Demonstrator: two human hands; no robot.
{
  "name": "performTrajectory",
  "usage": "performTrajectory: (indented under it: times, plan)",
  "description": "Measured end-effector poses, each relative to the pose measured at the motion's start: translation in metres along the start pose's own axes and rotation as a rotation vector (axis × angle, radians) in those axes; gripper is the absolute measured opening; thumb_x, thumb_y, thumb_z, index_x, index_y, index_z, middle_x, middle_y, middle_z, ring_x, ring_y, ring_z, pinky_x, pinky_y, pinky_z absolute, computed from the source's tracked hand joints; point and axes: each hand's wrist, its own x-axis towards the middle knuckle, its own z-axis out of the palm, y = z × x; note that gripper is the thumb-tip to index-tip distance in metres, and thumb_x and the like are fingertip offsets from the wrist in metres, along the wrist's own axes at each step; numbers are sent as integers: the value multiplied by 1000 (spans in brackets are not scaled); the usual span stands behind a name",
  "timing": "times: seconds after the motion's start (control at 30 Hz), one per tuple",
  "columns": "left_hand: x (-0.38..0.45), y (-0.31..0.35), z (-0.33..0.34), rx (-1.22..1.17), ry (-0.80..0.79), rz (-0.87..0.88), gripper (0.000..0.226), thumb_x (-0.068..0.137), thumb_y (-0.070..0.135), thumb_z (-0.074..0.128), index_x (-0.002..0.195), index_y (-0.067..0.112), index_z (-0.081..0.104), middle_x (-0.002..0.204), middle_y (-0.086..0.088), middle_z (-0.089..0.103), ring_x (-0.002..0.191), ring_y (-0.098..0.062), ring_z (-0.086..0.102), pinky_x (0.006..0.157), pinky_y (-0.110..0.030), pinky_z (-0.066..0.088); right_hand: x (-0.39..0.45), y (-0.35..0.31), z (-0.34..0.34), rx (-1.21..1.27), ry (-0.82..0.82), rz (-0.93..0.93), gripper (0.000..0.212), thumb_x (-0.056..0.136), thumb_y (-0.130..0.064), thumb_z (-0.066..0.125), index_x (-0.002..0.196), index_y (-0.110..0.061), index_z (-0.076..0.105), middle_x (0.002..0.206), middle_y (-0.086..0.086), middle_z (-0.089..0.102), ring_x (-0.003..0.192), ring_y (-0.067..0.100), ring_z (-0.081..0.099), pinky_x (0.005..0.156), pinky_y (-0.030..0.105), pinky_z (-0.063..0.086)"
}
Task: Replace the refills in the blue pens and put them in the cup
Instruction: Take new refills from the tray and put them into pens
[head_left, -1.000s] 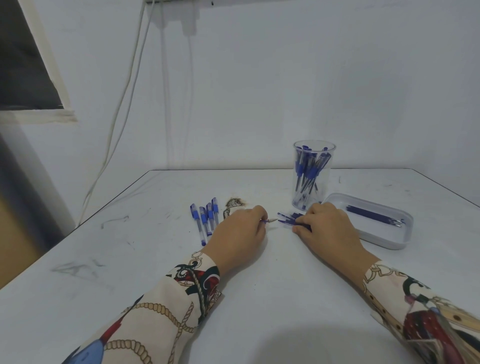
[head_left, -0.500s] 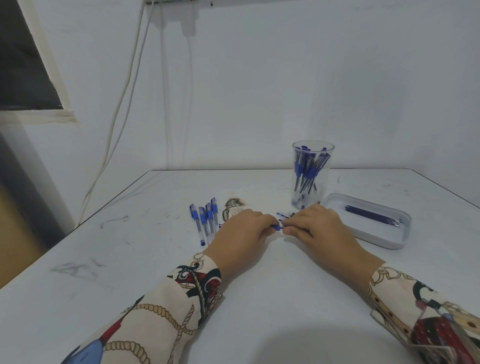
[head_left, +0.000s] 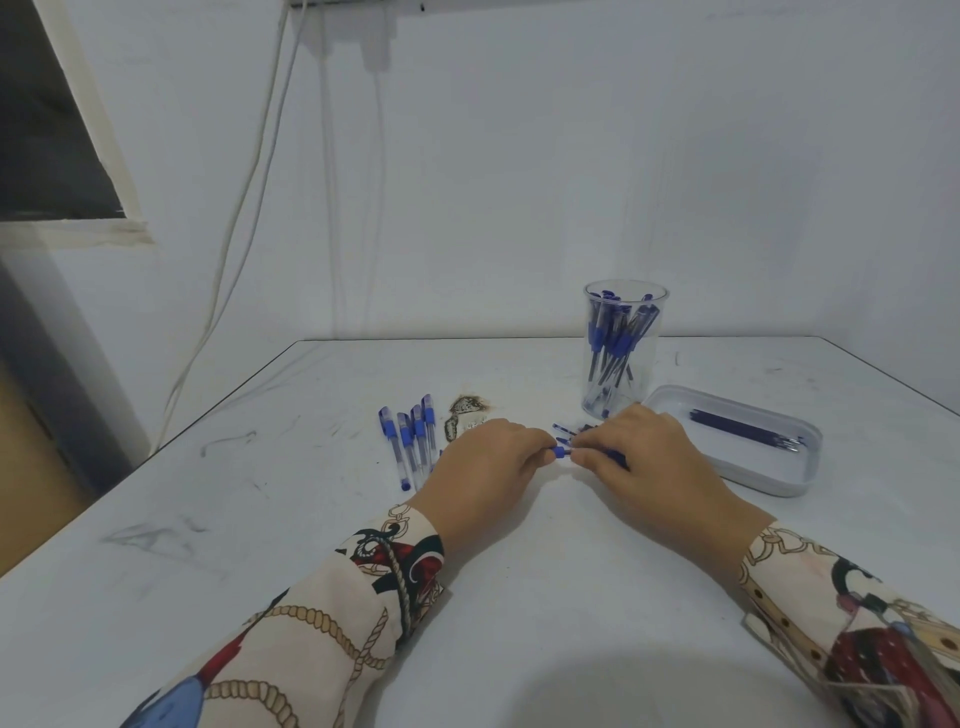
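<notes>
Both hands are meeting at the middle of the desk (head_left: 311, 519) over one pen (head_left: 562, 452). The left hand (head_left: 483, 467) is pinching the pen's blue end between curled fingers (head_left: 537, 451), while the right hand (head_left: 644, 457) is gripping the rest of the barrel, its fingers curled round it. A second ago the hands were lying apart, the right one resting on the loose refills (head_left: 569, 430) behind; half a second ago they were already joined, and they are holding almost the same pose now. Judged from this, a refill is being seated or the pen closed, so one more pen is nearing completion. The cup (head_left: 625, 348), already holding many pens, is standing just behind the right hand. Four pens (head_left: 410, 436) are lying left of the left hand. The tray (head_left: 779, 478), holding more refills, is lying to the right.
</notes>
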Motion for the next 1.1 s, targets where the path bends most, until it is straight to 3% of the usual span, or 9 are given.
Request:
performTrajectory:
  times: [0.2, 0.57, 0.7, 0.87, 0.97, 1.1]
  plan:
    - [-1, 0, 0, 5, 13, 9, 30, 98, 30, 42, 114, 16, 63, 93, -5, 66, 85, -21, 53, 70, -33, 41, 0, -1, 1, 39, 3, 54, 20, 90, -39, 57, 106, -30, 66, 89, -19, 59, 87, 7, 47, 84, 30, 36]
    - [-1, -2, 0, 2, 8, -5, 29, 98, 31, 41, 112, 18, 62, 91, -4, 65, 83, -20, 53, 70, -36, 43, 1, -2, 0, 57, -64, 128, 20, 92, -39, 55, 106, -33, 67, 93, -10, 64, 88, 10, 49, 83, 32, 40]
    - [-1, 0, -1, 7, 17, 6, 29, 98, 30, 41, 114, 17, 62, 93, -5, 66, 82, -19, 52, 68, -32, 40, 0, -1, 0, 133, -84, 171, 17, 91, -43, 53, 103, -39, 65, 85, -16, 57, 87, 11, 50, 83, 33, 41]
    - [-2, 0, -2, 6, 25, 10, 30, 98, 30, 41, 115, 17, 62, 93, -5, 65, 83, -20, 52, 68, -31, 38, 1, -3, 0, 309, -70, 280, 13, 86, -33, 65, 99, -34, 66, 85, -15, 60, 84, 5, 55, 76, 25, 44]
    - [-2, 0, -2, 7, 28, 7, 29, 98, 29, 41, 115, 16, 61, 92, -5, 65, 82, -20, 52, 67, -30, 37, 0, -3, -1, 379, -84, 318, 9, 90, -35, 58, 89, -36, 67, 82, -16, 66, 85, 3, 58, 77, 26, 46]
    - [-1, 1, -3, 15, 21, 6, 30, 98, 29, 40, 116, 17, 61, 95, -5, 65, 83, -19, 52, 67, -29, 36, 2, -4, -1, 539, -53, 393, 11, 85, -20, 68, 81, -31, 70, 83, -11, 69, 80, 5, 60, 73, 20, 44]
